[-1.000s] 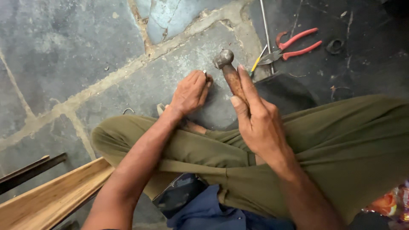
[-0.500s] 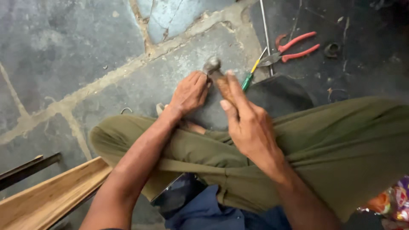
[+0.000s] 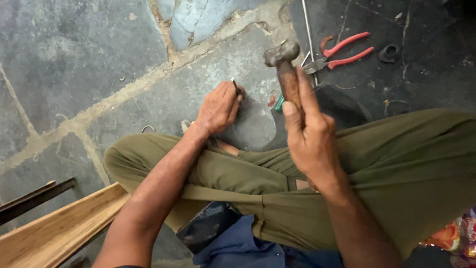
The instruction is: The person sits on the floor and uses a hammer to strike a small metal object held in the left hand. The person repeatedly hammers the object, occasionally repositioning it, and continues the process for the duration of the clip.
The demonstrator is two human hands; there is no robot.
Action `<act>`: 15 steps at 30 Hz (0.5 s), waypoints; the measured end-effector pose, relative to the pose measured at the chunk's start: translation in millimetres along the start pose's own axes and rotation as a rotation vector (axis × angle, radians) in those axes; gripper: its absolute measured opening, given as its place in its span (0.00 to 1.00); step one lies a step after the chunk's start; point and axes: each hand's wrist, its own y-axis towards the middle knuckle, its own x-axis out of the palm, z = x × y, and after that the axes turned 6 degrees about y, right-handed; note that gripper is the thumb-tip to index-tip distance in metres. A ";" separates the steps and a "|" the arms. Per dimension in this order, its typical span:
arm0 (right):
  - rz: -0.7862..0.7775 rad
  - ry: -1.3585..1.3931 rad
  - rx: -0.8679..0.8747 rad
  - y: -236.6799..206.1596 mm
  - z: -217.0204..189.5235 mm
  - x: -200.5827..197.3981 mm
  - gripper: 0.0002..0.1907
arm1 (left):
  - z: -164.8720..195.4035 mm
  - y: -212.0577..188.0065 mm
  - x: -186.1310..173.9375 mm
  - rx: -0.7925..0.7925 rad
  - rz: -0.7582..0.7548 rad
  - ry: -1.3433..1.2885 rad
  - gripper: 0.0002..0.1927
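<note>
Two hands: wooden-handled hammer (image 3: 283,64) raised, thin nail (image 3: 235,87) pinched.

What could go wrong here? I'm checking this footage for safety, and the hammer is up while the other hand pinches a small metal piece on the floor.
The left hand pinches the metal piece right where the hammer seems aimed, so a slightly off blow could hit the fingertips. The stone floor is hard; the piece might skip away. The right hand is bare.
</note>
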 end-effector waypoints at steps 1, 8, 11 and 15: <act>-0.002 0.012 -0.074 -2.1 -1.3 1.7 0.26 | -0.6 -0.9 0.9 -0.005 -0.002 0.018 0.06; -0.088 -0.040 -0.128 -7.2 -3.7 19.3 0.27 | -2.8 -1.0 8.4 -0.021 -0.001 0.074 0.06; -0.169 -0.006 -0.021 -0.5 -10.5 21.5 0.28 | -2.9 -1.9 10.9 -0.017 0.026 0.066 0.07; -0.085 -0.069 -0.153 1.4 -47.9 -1.9 0.29 | -5.7 -2.0 15.8 0.011 0.052 0.080 0.08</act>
